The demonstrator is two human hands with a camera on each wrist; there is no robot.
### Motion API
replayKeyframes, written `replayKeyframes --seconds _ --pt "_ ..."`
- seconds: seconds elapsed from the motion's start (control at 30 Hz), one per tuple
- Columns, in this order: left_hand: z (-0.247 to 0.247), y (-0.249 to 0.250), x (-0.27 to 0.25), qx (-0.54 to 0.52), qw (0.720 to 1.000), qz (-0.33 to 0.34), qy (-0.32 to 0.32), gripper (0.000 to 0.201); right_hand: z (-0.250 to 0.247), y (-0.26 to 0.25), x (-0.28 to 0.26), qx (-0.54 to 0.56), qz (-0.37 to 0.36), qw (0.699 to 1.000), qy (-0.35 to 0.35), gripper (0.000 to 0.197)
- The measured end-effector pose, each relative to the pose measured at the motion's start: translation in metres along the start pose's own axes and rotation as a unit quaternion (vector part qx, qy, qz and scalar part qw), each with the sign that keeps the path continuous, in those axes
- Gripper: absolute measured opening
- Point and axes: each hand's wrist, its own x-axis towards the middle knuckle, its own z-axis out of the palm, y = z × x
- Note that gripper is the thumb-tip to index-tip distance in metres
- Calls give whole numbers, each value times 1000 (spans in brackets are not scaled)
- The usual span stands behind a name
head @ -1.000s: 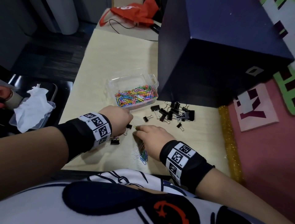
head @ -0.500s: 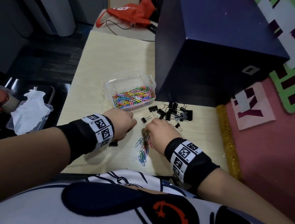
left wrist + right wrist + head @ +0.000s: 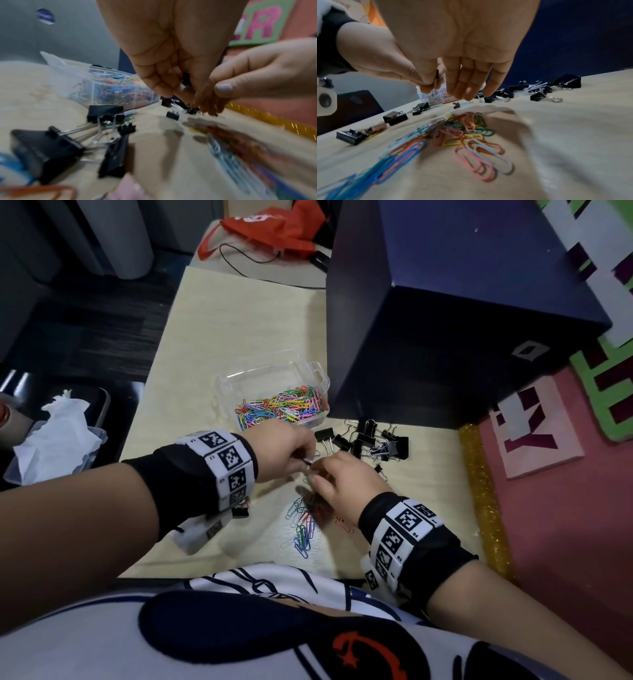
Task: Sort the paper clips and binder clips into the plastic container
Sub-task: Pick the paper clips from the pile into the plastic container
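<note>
Both our hands meet above the surface: left hand pinches a small dark clip; right hand has fingers curled, grasp unclear. Loose paper clips lie beneath; binder clips sit beside the plastic container.

The left hand and right hand meet fingertip to fingertip above the pale wooden table, and something small and dark is pinched between them; it is too small and too covered by fingers to tell what it is or which hand grips it. In the left wrist view motion blur smears the loose coloured paper clips into streaks. The right hand hides part of that same pile in the head view. The left wristband covers most of a black binder clip. The clear plastic container is blurred, its contents only coloured lines.
</note>
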Motion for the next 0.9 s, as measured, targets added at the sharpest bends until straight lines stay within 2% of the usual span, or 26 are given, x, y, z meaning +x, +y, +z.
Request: replayKeyframes --seconds 0.07,0.17,0.3,0.43,0.5,0.57,0.63,0.67,0.73,0.77,0.9 --pt "-3 -1 1 -47 999 -6 18 17 -2 -2 2 22 0 1000 18 31" --pt "-6 -5 0 -51 998 -9 19 18 -6 -2 7 56 2 997 45 22" --pt "-9 -8 -5 -75 996 -19 37 15 -9 -4 11 88 -2 996 34 18" --pt "-11 -9 -9 -24 999 -33 20 25 -8 -7 16 76 6 996 44 16" --pt "-14 -14 -13 6 998 -61 -2 28 -10 -4 20 54 55 995 67 18" --pt "-18 -19 -17 81 991 -102 -42 22 -13 3 22 41 139 985 94 24" --pt "-22 -23 -21 176 968 -149 -104 13 -12 6 21 41 202 972 112 33" --pt "-22 -24 -24 215 952 -171 -133 11 -10 5 21 33 205 971 116 35" --pt "-21 -30 -28 257 928 -210 -167 9 -6 -2 20 1 164 981 105 32" --pt "-20 -35 -31 259 925 -227 -163 8 -4 -8 21 -16 130 988 84 30" --pt "-16 -47 -39 228 934 -255 -105 22 2 -39 25 -66 -33 997 -28 32"
